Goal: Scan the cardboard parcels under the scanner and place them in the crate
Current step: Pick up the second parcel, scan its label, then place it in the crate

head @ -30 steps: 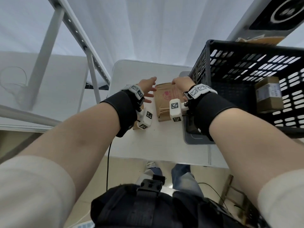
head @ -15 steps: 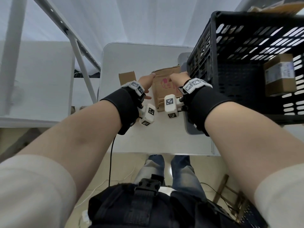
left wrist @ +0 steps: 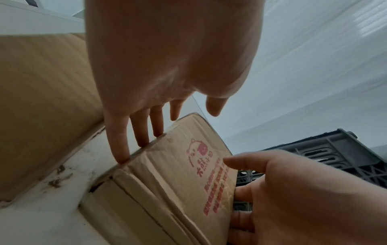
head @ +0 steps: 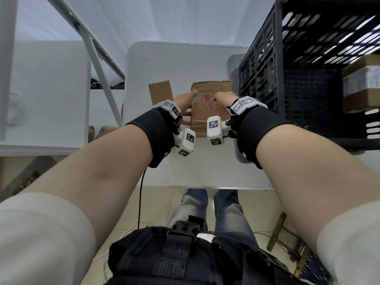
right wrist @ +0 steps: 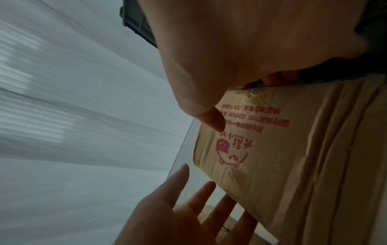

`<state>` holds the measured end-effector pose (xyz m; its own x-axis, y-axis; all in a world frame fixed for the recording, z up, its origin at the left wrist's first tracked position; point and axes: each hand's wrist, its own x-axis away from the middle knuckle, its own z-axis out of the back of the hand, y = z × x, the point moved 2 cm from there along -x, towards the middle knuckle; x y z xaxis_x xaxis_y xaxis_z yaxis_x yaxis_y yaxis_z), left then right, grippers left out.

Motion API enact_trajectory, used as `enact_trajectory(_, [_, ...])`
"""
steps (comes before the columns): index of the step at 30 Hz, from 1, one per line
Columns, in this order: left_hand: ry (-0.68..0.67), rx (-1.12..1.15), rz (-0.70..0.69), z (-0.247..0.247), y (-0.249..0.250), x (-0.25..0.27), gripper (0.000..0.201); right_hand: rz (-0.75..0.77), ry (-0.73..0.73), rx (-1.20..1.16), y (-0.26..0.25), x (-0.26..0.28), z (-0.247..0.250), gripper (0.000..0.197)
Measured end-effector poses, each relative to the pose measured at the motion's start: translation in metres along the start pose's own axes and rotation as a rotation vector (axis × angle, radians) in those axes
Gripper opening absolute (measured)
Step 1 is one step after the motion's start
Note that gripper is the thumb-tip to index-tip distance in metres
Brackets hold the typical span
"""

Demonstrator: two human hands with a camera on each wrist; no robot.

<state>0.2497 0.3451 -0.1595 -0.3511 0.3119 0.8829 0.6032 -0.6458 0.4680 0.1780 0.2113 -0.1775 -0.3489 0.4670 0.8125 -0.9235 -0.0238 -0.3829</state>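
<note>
A brown cardboard parcel (head: 207,108) with pink print lies flat on the white table (head: 174,64), close against the black crate (head: 308,58). My left hand (head: 186,103) lays straight fingers (left wrist: 121,155) against the parcel's (left wrist: 173,174) left edge, with the thumb lifted off. At the right edge my right hand (head: 224,99) has its thumb (right wrist: 215,122) on the printed top (right wrist: 261,149) and its fingers curled down the side by the crate. A taped parcel (head: 362,83) lies inside the crate. No scanner is in view.
A smaller plain cardboard box (head: 160,93) sits just left of my left hand. A grey pad (head: 233,64) lies under the crate's near corner. A slanted metal frame (head: 98,58) stands left of the table. More cardboard (head: 104,129) lies on the floor at left.
Both hands have settled onto the parcel's two side edges. The view has tilted down, so the small box left of the parcel now shows.
</note>
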Motion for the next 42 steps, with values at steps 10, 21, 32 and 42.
enact_trajectory(10, [0.005,0.045,-0.045,0.005,0.010,0.020,0.058,0.150,0.056,0.336,-0.025,0.030,0.012,0.045])
enact_trajectory(21, [0.100,0.041,-0.277,0.026,0.073,0.122,0.056,0.444,0.242,0.683,-0.085,0.118,0.064,0.047])
enact_trajectory(32, [0.143,-0.021,-0.549,-0.034,0.125,0.261,0.058,0.602,0.393,0.427,-0.072,0.253,0.174,0.045])
enact_trajectory(42, [0.298,-0.127,-0.845,-0.170,0.129,0.408,0.017,0.717,0.507,-0.037,0.024,0.385,0.304,0.040])
